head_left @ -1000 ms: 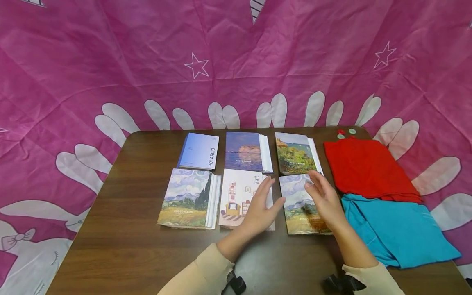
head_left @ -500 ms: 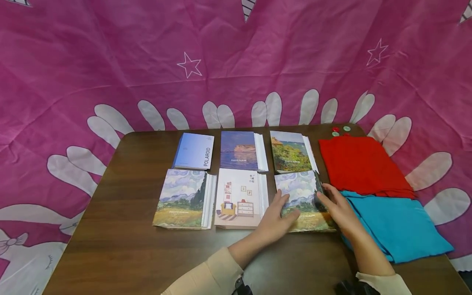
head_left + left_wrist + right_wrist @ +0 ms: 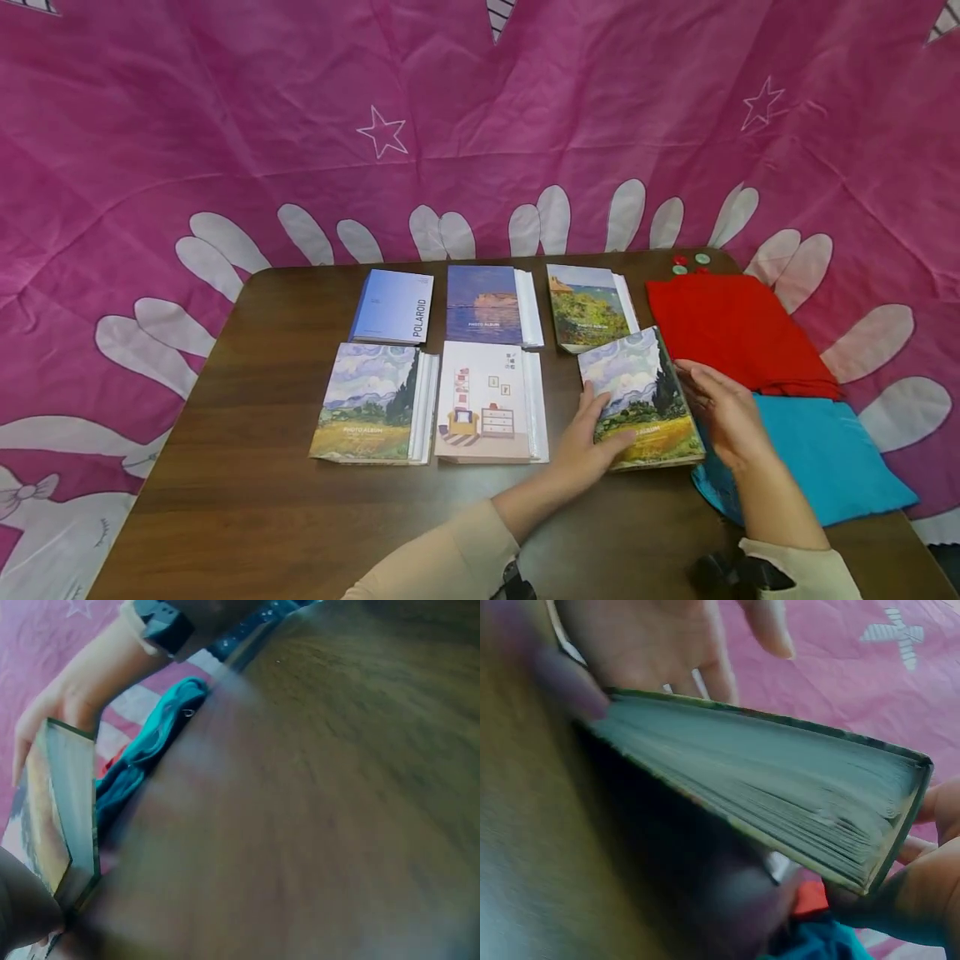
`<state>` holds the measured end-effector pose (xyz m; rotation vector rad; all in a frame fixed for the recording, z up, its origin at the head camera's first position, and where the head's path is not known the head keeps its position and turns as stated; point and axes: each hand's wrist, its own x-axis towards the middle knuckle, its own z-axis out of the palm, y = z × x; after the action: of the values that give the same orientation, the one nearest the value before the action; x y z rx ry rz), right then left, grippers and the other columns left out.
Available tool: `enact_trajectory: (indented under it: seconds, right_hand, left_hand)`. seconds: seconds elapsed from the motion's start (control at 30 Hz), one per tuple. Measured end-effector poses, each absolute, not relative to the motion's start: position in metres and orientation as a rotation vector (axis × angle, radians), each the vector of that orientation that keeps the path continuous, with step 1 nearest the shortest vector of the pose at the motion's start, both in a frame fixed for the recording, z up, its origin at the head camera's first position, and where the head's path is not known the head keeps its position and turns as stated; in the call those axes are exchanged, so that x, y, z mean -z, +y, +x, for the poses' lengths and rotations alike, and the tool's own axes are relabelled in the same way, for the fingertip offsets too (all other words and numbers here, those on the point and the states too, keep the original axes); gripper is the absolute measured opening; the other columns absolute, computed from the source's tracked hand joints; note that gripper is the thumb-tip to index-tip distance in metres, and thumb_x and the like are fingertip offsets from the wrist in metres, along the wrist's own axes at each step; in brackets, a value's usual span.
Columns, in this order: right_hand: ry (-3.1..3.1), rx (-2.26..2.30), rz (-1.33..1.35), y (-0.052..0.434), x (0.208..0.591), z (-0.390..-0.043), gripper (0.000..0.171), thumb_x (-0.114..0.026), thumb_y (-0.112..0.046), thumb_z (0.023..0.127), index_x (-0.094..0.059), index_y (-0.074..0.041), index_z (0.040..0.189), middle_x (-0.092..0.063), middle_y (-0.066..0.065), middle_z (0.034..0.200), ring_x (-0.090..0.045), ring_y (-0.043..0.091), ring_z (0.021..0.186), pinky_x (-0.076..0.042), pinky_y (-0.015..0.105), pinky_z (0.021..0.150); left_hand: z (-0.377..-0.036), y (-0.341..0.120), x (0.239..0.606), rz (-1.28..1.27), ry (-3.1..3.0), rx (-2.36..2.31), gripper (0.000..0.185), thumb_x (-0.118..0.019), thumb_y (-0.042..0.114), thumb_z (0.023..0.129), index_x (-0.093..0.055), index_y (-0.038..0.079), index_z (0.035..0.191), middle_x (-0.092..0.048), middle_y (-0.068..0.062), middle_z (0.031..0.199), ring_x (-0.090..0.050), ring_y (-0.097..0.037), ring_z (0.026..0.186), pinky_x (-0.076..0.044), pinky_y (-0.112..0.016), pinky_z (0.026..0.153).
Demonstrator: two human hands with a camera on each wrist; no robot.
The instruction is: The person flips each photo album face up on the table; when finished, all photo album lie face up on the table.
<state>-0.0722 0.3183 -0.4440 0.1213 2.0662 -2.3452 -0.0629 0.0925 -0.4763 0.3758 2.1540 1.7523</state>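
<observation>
A photo album with a painted wheat-field cover (image 3: 637, 392) is raised off the table at a tilt, gripped from both sides. My left hand (image 3: 581, 454) holds its left edge, thumb over the lower cover. At the spine on the right, my right hand (image 3: 723, 412) grips with the fingers partly hidden behind the album. Its page edges (image 3: 780, 787) face the camera in the right wrist view, with a dark gap under the back cover. In the left wrist view the album (image 3: 71, 802) stands between both hands.
Left of the hands lie a cream illustrated album (image 3: 480, 408) and another wheat-field album (image 3: 363, 408). Behind are a blue Polaroid album (image 3: 393, 304), a seascape album (image 3: 483, 304) and a garden album (image 3: 588, 312). Folded red cloth (image 3: 738, 333), blue cloth (image 3: 825, 458) and buttons (image 3: 701, 259) lie right.
Both hands came down from above the albums to the front right one. That album has since turned slightly, shifted right and tilted up from lying flat.
</observation>
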Motion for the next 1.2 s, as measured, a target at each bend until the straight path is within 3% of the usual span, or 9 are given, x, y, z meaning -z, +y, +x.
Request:
enact_trajectory:
  seconds: [0.27,0.5,0.63,0.73,0.9,0.97,1.1,1.2]
  right_hand:
    - [1.738,2.607,-0.153,0.322,0.423,-0.075,0.034,-0.042,-0.012,0.109,-0.068,-0.009,0.131,-0.071,-0.002,0.126,-0.064,0.011,0.111,-0.056,0.023,0.086]
    - [1.880,2.449,-0.417,0.304,0.411,-0.071,0.042,-0.029,-0.014,0.112,-0.052,-0.004,0.147,-0.063,-0.001,0.139,-0.058,0.013,0.124,-0.050,0.025,0.095]
    - [1.952,2.304,-0.547,0.292,0.421,-0.074,0.046,-0.024,-0.017,0.113,-0.039,0.005,0.150,-0.056,0.003,0.147,-0.055,0.016,0.131,-0.048,0.027,0.102]
    - [2.056,2.190,-0.477,0.287,0.440,-0.079,0.048,-0.029,-0.023,0.113,-0.037,0.006,0.151,-0.050,0.005,0.151,-0.050,0.014,0.135,-0.046,0.029,0.104]
    - [2.221,1.942,-0.140,0.282,0.469,-0.081,0.062,-0.041,-0.041,0.110,-0.032,0.000,0.156,-0.027,0.021,0.161,-0.025,0.039,0.148,-0.030,0.054,0.116]
    - [2.242,1.852,-0.066,0.281,0.473,-0.082,0.071,-0.043,-0.048,0.107,-0.025,-0.001,0.158,-0.017,0.026,0.163,-0.014,0.051,0.147,-0.022,0.065,0.115]
    - [2.289,1.795,-0.006,0.286,0.482,-0.086,0.073,-0.044,-0.048,0.107,-0.021,-0.004,0.160,-0.014,0.026,0.164,-0.012,0.052,0.147,-0.019,0.067,0.115]
    - [2.364,1.727,0.025,0.296,0.493,-0.092,0.073,-0.043,-0.052,0.106,-0.022,-0.007,0.160,-0.018,0.024,0.163,-0.017,0.050,0.147,-0.023,0.064,0.116]
  left_hand:
    - [-0.064,0.108,0.469,0.345,2.064,-1.748,0.069,-0.057,0.048,0.100,-0.031,0.024,0.160,-0.006,-0.004,0.170,-0.017,-0.026,0.153,-0.023,-0.051,0.121]
    - [-0.066,0.094,0.452,0.449,1.940,-1.969,0.065,-0.048,0.032,0.106,-0.024,0.006,0.161,-0.021,-0.014,0.166,-0.022,-0.028,0.152,-0.024,-0.040,0.122]
    - [-0.063,0.073,0.438,0.485,1.999,-2.079,0.065,-0.050,0.030,0.106,-0.025,0.004,0.160,-0.018,-0.016,0.167,-0.029,-0.031,0.149,-0.038,-0.044,0.114]
    - [-0.062,0.060,0.431,0.429,2.128,-2.046,0.068,-0.053,0.035,0.104,-0.028,0.004,0.159,-0.013,-0.016,0.168,-0.023,-0.029,0.151,-0.038,-0.048,0.114]
    - [-0.061,0.050,0.442,0.358,2.226,-1.945,0.073,-0.053,0.040,0.102,-0.028,-0.002,0.157,-0.011,-0.018,0.168,-0.014,-0.033,0.153,-0.023,-0.052,0.121]
    - [-0.061,0.048,0.449,0.353,2.206,-1.944,0.074,-0.053,0.040,0.103,-0.027,-0.002,0.158,-0.011,-0.019,0.167,-0.016,-0.035,0.153,-0.024,-0.053,0.120]
    - [-0.062,0.047,0.461,0.349,2.122,-1.946,0.075,-0.051,0.041,0.104,-0.022,-0.001,0.159,-0.011,-0.020,0.167,-0.016,-0.034,0.153,-0.024,-0.051,0.120]
    - [-0.065,0.049,0.466,0.325,2.070,-1.892,0.076,-0.041,0.046,0.106,-0.015,0.000,0.161,-0.010,-0.017,0.168,-0.013,-0.032,0.154,-0.017,-0.049,0.123]
